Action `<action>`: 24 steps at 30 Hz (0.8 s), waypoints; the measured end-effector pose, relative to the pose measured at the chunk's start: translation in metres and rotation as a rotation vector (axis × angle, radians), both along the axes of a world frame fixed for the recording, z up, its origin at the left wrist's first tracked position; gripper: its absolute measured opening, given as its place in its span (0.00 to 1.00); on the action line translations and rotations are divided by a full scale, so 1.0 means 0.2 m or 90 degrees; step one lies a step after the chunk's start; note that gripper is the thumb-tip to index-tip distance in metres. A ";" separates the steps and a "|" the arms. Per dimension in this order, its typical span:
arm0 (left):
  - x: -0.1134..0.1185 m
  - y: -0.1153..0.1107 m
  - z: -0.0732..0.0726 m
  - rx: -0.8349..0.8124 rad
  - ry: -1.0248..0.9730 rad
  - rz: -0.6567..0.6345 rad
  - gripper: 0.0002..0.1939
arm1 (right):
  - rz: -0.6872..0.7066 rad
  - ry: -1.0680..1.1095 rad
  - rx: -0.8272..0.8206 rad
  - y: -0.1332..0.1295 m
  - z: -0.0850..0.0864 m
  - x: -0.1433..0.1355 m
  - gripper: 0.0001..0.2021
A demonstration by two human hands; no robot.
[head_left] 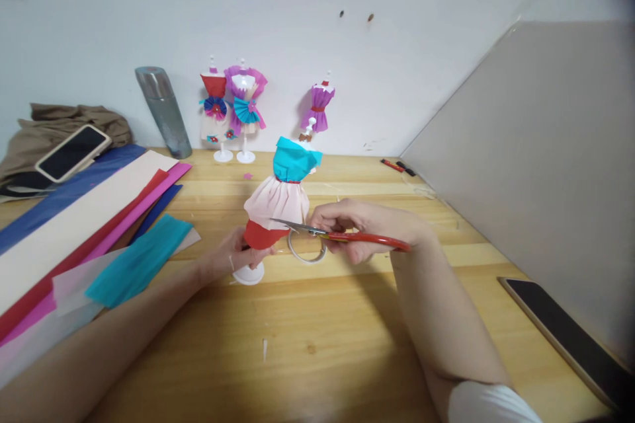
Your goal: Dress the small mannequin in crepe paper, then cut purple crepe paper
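Observation:
A small dress form (pixel 296 162) wears a teal paper top, a pale pink gathered skirt (pixel 278 201) and a red layer (pixel 262 235) below it. It leans to the right. My left hand (pixel 233 254) is closed around its lower part, just above the white round base (pixel 249 274). Red-handled scissors (pixel 367 238) are in my right hand (pixel 354 228), their blades at the lower edge of the pink skirt. Beneath the blades and my right fingers, a roll of tape (pixel 307 259) lies on the table.
Three dressed forms (pixel 214 86) stand by the wall, near a leaning flask (pixel 166 112). Paper strips (pixel 141 264) and a phone (pixel 73 153) on brown cloth (pixel 106 122) are at left. Another phone (pixel 555 330) lies right; a red marker (pixel 391 165) sits at the back.

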State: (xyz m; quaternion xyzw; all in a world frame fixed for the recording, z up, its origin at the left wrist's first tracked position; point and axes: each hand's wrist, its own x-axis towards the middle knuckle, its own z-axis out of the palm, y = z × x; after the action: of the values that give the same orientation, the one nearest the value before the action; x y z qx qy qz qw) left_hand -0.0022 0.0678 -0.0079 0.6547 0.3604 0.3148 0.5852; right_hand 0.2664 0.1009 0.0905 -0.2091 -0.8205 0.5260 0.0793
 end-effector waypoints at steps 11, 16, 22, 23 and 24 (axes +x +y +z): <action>0.00 -0.01 0.03 0.003 0.009 0.001 0.12 | -0.008 -0.008 -0.015 0.01 -0.01 0.00 0.33; 0.00 0.00 0.01 -0.003 0.027 0.021 0.12 | -0.001 -0.011 -0.016 0.01 0.00 0.01 0.34; 0.01 -0.01 0.03 -0.010 0.053 0.037 0.14 | -0.019 -0.028 -0.019 0.00 0.00 0.01 0.33; 0.01 -0.01 0.03 -0.008 0.050 0.040 0.14 | -0.022 -0.029 -0.020 0.00 0.01 0.01 0.33; 0.01 -0.01 0.03 -0.007 0.049 0.043 0.15 | -0.025 -0.029 -0.021 0.00 0.01 0.01 0.32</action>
State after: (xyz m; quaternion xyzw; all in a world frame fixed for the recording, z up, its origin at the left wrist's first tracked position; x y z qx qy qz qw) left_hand -0.0001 0.0654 -0.0014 0.6505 0.4064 0.3066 0.5636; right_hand 0.2688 0.1011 0.0921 -0.2382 -0.8090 0.5332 0.0671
